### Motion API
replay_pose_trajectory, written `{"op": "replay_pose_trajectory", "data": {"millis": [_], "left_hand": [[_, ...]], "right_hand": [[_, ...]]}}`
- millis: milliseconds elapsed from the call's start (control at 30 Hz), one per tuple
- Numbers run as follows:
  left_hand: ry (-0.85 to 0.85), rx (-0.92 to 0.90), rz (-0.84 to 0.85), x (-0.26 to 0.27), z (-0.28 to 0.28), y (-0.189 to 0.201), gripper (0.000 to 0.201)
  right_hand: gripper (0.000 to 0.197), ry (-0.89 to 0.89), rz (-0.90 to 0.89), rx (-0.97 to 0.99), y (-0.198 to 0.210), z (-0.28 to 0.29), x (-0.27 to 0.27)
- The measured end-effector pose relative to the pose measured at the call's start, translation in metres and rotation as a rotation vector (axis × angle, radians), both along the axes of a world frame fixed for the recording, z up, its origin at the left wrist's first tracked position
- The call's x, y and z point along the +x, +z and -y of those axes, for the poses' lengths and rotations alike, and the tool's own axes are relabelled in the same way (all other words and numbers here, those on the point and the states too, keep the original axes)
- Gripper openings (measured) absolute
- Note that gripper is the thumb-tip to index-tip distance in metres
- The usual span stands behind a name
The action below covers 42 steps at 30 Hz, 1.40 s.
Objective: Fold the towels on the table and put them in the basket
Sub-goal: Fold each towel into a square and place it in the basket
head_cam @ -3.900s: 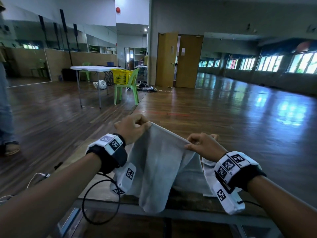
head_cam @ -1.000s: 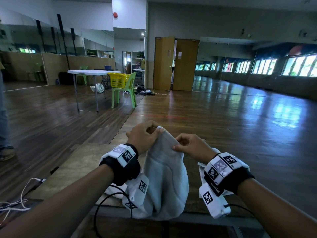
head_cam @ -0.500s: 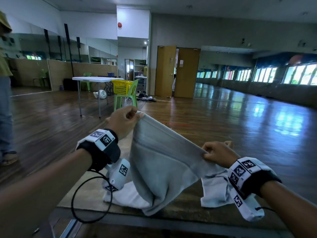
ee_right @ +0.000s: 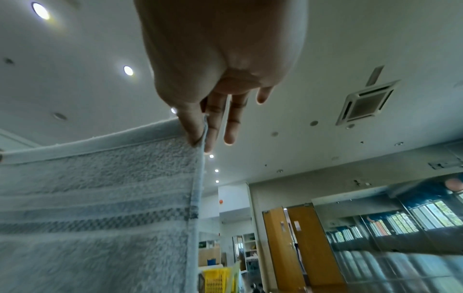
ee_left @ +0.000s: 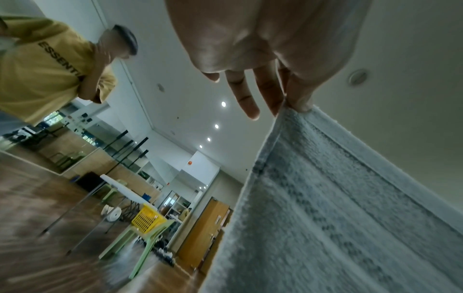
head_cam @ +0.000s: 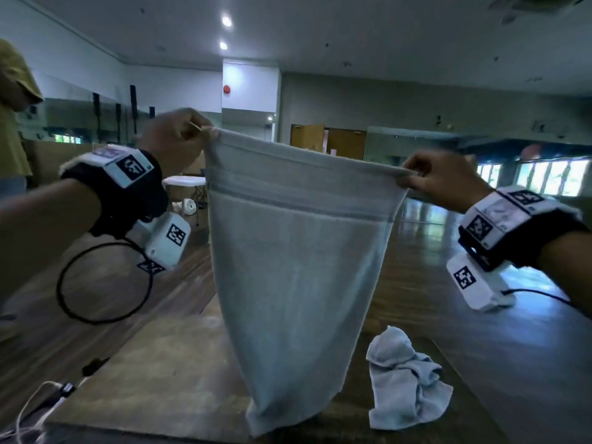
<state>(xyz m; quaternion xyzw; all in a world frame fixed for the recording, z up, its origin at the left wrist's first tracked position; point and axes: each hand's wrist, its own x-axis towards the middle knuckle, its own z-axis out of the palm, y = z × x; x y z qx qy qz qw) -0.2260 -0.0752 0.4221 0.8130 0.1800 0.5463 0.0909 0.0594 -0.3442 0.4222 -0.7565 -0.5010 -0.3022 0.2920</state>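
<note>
Your left hand (head_cam: pixel 174 141) pinches one top corner of the pale grey terry towel with woven stripes (head_cam: pixel 298 270), and your right hand (head_cam: pixel 443 182) pinches the other, so the cloth hangs spread between them above the worn wooden bench (head_cam: pixel 166 373). In the left wrist view the thumb and a finger close on the hem while the remaining fingers (ee_left: pixel 246 99) stretch out loose; the right wrist view shows the same kind of pinch, the other fingers (ee_right: pixel 231 126) straight beside it. Whether the towel's lower end touches the bench or hangs just over it you cannot tell, because the cloth blocks that spot. It also hides the middle of the bench and much of the room behind it.

A second crumpled pale grey towel (head_cam: pixel 405 381) lies on the bench to the right of the hanging one, apart from it.

The yellow perforated plastic basket (ee_left: pixel 148 220) sits on a light green plastic chair (ee_left: pixel 142 245) well away across the wooden floor; from the head view the towel covers it, and in the right wrist view only a cut-off piece shows at the bottom edge. A person in a mustard-yellow shirt (ee_left: pixel 42 65) stands at the left, cut off by the frame. White cables (head_cam: pixel 35 408) trail at the bench's near left corner, blurred.
</note>
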Motion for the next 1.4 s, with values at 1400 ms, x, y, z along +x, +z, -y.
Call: {"op": "replay_pose_trajectory", "data": {"millis": [1400], "left_hand": [[-0.012, -0.133, -0.28, 0.116, -0.123, -0.183, 0.032]], "right_hand": [[0.014, 0.071, -0.434, -0.088, -0.159, -0.105, 0.102]]}}
